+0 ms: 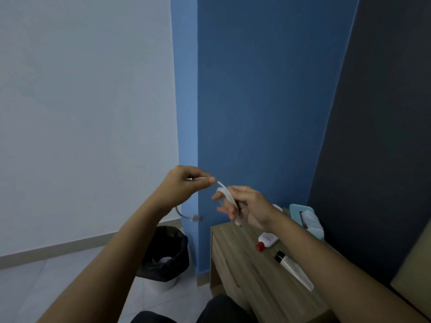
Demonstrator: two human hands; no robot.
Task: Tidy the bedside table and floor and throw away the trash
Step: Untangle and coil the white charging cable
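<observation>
This is a bedroom corner in a home or a rented room. A low wooden bedside table (245,259) stands at the right against blue-painted walls (256,101), carrying a small red-capped bottle (267,241), a white tube (295,270) and a tissue box (307,220). Left of it, on the pale tiled floor (70,283), sits a bin (166,255) lined with a black bag.

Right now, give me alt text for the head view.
Both hands coil a white cable in mid-air: left hand pinches one end, right hand holds the loops. Below are a wooden bedside table and a black-lined trash bin.
</observation>
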